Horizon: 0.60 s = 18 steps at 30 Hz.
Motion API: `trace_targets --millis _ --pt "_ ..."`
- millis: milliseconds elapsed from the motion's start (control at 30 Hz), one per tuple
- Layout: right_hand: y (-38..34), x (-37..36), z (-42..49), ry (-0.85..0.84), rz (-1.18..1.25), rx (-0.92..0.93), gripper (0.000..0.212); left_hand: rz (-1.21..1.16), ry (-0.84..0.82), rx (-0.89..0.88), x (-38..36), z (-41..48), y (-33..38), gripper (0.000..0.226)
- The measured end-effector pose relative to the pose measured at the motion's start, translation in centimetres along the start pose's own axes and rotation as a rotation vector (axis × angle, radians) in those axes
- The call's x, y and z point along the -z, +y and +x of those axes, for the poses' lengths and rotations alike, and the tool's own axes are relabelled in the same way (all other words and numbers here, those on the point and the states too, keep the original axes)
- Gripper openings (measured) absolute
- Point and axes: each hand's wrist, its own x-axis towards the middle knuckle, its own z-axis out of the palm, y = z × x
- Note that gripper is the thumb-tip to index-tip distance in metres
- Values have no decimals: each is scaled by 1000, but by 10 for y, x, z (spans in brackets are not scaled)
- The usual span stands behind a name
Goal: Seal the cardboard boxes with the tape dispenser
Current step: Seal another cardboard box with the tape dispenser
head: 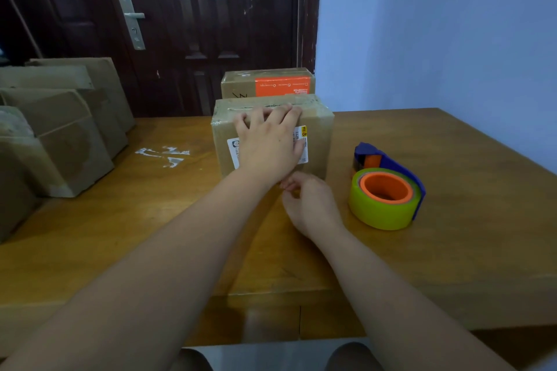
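Head view: near box (319, 129) stands mid-desk (150, 220), tape seemingly already along its top seam. Left hand (268, 144) lies flat and spread on its front; right hand (310, 202), loosely curled and empty, sits at its base. Tape dispenser (387, 190) lies just right, untouched. Stacked boxes (60, 141) at the left probably remain.

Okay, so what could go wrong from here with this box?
Your left hand presses the front of the box near its top edge, so it may slide back into the orange-labelled box behind. The tape dispenser lies untouched to its right; reaching for it could let the box shift.
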Motion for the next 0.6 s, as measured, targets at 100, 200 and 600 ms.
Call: trace_targets --millis 100,200,600 --pt "1 2 -1 -8 -10 -16 14 28 -66 -32 -5 6 -5 62" --pt "1 3 -1 -31 -40 -22 12 65 -96 -106 -8 8 -15 72" --pt "0 2 -2 -50 -52 33 14 -36 16 -52 -3 -10 -24 74"
